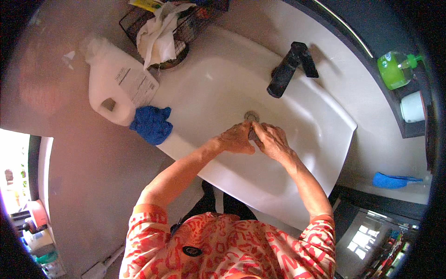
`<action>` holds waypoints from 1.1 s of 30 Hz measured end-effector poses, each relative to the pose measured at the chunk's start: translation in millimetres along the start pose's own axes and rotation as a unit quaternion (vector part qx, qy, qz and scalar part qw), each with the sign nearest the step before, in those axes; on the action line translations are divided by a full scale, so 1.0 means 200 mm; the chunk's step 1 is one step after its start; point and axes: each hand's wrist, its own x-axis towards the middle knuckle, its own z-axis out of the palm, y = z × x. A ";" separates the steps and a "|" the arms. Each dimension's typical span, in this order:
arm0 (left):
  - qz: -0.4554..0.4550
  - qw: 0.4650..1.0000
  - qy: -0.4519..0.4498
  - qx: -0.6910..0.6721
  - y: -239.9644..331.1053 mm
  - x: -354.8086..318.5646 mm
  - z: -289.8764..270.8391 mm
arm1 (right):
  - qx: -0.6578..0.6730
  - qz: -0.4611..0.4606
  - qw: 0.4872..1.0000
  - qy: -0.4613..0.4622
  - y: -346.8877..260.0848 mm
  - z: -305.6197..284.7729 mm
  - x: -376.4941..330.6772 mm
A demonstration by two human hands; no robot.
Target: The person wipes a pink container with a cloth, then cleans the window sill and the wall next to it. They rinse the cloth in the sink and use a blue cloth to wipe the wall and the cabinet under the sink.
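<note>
Both my hands meet low over the white sink (306, 176), just on the near side of its round drain (251, 115). My left hand (236, 138) comes in from the left, its fingers closed and angled toward the drain, the thumb below. Against it rests my right hand (275, 142), fingers bent and pointing inward. Between them shows a small greyish-dark thing (252, 134), mostly hidden by the fingers; its kind cannot be made out. A black faucet (289, 69) stands beyond my hands, and no running water shows from it.
At the sink's left rim are a large white jug (111, 83) and a blue cloth (152, 124). Behind them, a wire basket (129, 28) holds a white cloth (160, 37). A dark shelf at right carries a green soap bottle (394, 69) and white cup (412, 107); a blue brush-like item (392, 180) sits below.
</note>
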 end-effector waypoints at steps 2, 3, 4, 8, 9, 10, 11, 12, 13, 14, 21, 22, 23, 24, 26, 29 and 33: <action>-0.102 0.975 -0.150 -0.132 0.18 0.03 -0.20 | -0.070 -0.071 0.993 0.069 0.01 -0.06 -0.02; -0.153 0.943 -0.221 -0.195 0.24 0.03 -0.27 | -0.088 -0.095 0.989 0.076 0.00 -0.09 -0.02; -0.138 0.932 -0.210 -0.260 0.25 0.00 -0.29 | -0.108 -0.122 0.983 0.083 -0.02 -0.13 -0.02; -0.162 0.858 -0.326 -0.361 0.35 -0.06 -0.29 | -0.151 -0.225 0.948 0.164 -0.09 -0.21 0.00; -0.167 0.858 -0.340 -0.347 0.36 -0.06 -0.29 | -0.152 -0.235 0.946 0.164 -0.11 -0.23 0.00; -0.171 0.856 -0.354 -0.334 0.37 -0.05 -0.29 | -0.162 -0.228 0.949 0.144 -0.11 -0.24 -0.01; -0.176 0.854 -0.369 -0.321 0.37 -0.05 -0.29 | -0.171 -0.220 0.952 0.123 -0.11 -0.25 -0.03; -0.183 0.862 -0.365 -0.301 0.35 -0.05 -0.28 | -0.181 -0.213 0.955 0.103 -0.11 -0.25 -0.04; -0.186 0.869 -0.349 -0.299 0.31 -0.05 -0.26 | -0.203 -0.212 0.951 0.099 -0.12 -0.27 -0.03; -0.189 0.874 -0.334 -0.297 0.26 -0.05 -0.22 | -0.224 -0.210 0.947 0.096 -0.14 -0.28 -0.02; -0.119 0.966 -0.228 -0.044 0.37 0.02 -0.22 | -0.289 -0.144 0.941 0.105 -0.08 -0.21 0.04; -0.059 0.981 -0.183 -0.002 0.30 0.02 -0.18 | -0.295 -0.138 0.941 0.091 -0.07 -0.20 0.06; -0.002 0.990 -0.136 0.040 0.23 0.03 -0.15 | -0.299 -0.134 0.942 0.078 -0.07 -0.19 0.07; 0.063 0.984 -0.105 0.127 0.16 0.04 -0.12 | -0.274 -0.137 0.948 0.083 -0.09 -0.20 0.09; 0.005 0.979 -0.071 0.193 0.25 0.03 -0.14 | -0.262 -0.104 0.959 0.029 -0.07 -0.18 0.09; -0.031 0.969 -0.014 0.245 0.23 0.03 -0.11 | -0.217 -0.076 0.973 -0.016 -0.04 -0.13 0.08; -0.007 0.948 0.061 0.311 0.18 0.07 -0.06 | -0.136 -0.010 0.988 -0.068 -0.02 -0.09 0.09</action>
